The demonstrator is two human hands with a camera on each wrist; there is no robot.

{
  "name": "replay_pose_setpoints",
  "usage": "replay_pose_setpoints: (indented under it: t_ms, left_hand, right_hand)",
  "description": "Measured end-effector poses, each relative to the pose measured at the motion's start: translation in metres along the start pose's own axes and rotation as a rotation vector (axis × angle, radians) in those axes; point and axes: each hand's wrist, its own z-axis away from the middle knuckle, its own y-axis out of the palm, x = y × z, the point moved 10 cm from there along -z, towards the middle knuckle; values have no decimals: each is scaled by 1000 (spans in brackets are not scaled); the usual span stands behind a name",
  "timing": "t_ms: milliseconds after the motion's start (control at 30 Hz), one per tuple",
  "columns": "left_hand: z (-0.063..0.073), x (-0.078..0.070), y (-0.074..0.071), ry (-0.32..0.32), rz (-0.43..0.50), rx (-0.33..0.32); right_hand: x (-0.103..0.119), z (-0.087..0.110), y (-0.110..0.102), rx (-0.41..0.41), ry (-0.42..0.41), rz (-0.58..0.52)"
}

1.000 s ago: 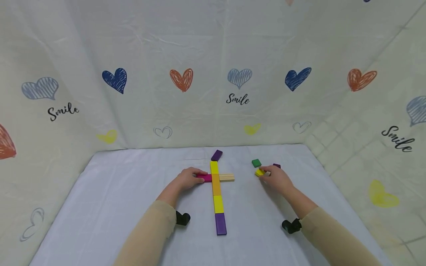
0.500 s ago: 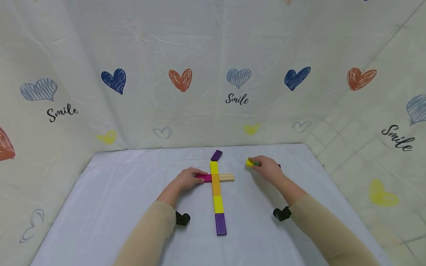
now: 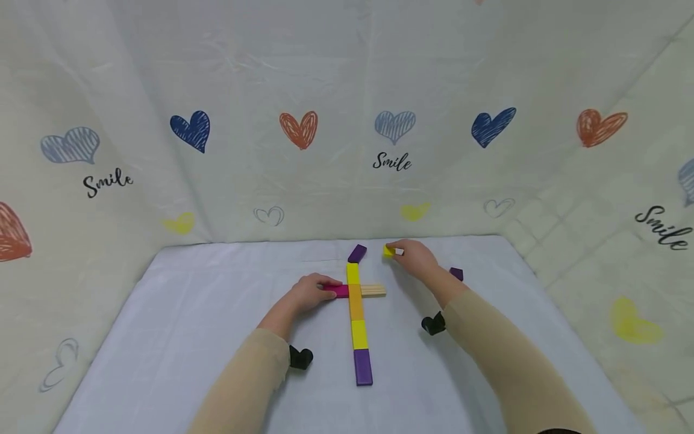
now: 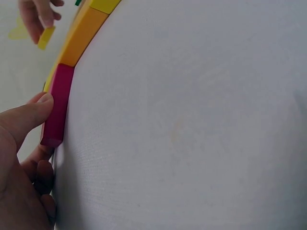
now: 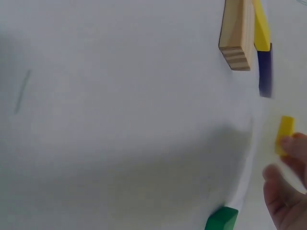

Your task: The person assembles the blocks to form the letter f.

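Observation:
My left hand (image 3: pixel 310 293) grips the outer end of a magenta block (image 3: pixel 340 292), thumb along one long side. That block meets an orange block (image 3: pixel 355 301) in a column on the cloth, with a yellow block (image 3: pixel 353 273) beyond, another yellow block (image 3: pixel 359 334) nearer, then a purple block (image 3: pixel 363 367). Opposite the magenta one, a plain wooden block (image 3: pixel 373 290) sticks out to the right. A tilted purple block (image 3: pixel 357 253) touches the column's far end. My right hand (image 3: pixel 417 260) pinches a small yellow block (image 3: pixel 388 251) to the right of that tilted block.
Another purple block (image 3: pixel 456 274) lies behind my right wrist. A green block (image 5: pixel 222 219) shows at the bottom of the right wrist view. The white cloth-covered table (image 3: pixel 217 331) ends at a backdrop (image 3: pixel 233 181) printed with hearts.
My right hand has carried the small yellow block left and away from me, past the green block's spot toward the column's far end. My left hand has stayed on the magenta block.

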Motion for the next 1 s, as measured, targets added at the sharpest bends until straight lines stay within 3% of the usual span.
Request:
replay_pose_setpoints:
  t_ms: [333,667,1000]
  left_hand:
    - [-7,7,2,-9,9,3]
    - [-5,3,0,-10,9,1]
    - [-2,2,0,-25,19,-3]
  right_hand:
    - [6,-32,16,6,23,-48]
    - [8,-43,25,-16,89,-65]
    - [9,-49,31,11,131,-71]
